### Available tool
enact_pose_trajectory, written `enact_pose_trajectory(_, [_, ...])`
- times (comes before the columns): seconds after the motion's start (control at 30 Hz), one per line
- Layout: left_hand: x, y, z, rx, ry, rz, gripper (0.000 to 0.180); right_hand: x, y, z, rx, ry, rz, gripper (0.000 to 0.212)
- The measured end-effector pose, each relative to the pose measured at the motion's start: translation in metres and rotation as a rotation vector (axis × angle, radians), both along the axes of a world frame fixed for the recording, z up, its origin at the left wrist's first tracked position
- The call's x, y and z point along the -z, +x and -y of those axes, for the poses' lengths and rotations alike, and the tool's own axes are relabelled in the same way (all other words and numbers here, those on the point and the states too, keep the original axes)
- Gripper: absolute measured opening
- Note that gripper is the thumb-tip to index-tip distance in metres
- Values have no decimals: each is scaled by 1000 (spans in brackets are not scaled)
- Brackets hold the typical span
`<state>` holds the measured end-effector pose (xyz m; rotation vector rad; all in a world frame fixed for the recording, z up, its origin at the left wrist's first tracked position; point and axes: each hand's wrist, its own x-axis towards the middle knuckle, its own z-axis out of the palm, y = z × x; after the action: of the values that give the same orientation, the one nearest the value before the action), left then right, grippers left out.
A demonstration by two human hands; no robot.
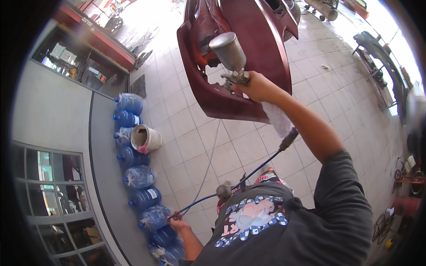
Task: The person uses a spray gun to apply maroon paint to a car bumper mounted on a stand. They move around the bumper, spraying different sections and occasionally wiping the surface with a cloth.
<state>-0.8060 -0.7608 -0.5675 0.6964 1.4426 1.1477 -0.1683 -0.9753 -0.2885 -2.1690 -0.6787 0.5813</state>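
My right hand (258, 87) is closed around a paint spray gun (236, 79) with a metal cup (228, 49) on top. The gun is held over the lower end of a dark red car bumper (259, 40); whether they touch I cannot tell. White cloth or paper (277, 119) hangs below that hand, over a dark hose fitting (289, 138). From the fitting a blue air hose (262, 165) runs across my front to the lower left. There my left hand (179, 223) is closed on the hose, held low and away from my body.
Along the left wall stands a row of blue water jugs (144, 198), several wrapped in plastic. A dirty white bucket (153, 138) is beside them. A thin line crosses the tiled floor (186, 146). At the right are a dark part on a stand (385, 57) and a red tank (406, 206).
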Motion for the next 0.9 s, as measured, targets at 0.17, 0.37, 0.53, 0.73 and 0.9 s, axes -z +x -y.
enact_pose_trajectory(0.17, [30, 24, 85, 177, -65, -55, 31, 10, 9, 58, -98, -63, 12, 51])
enact_pose_trajectory(0.37, [36, 46, 156, 154, -236, -145, 30, 0, 37, 52, -86, 142, -45, 43])
enact_pose_trajectory(0.53, [42, 41, 177, 152, -299, -155, 31, -24, 50, 31, -86, 126, -131, 39])
enact_pose_trajectory(0.73, [45, 37, 197, 210, -322, -158, 32, 8, 64, 48, -211, -42, 37, 44])
enact_pose_trajectory(0.9, [54, 49, 205, 306, -326, -185, 27, 5, 59, 80, -254, -178, 116, 50])
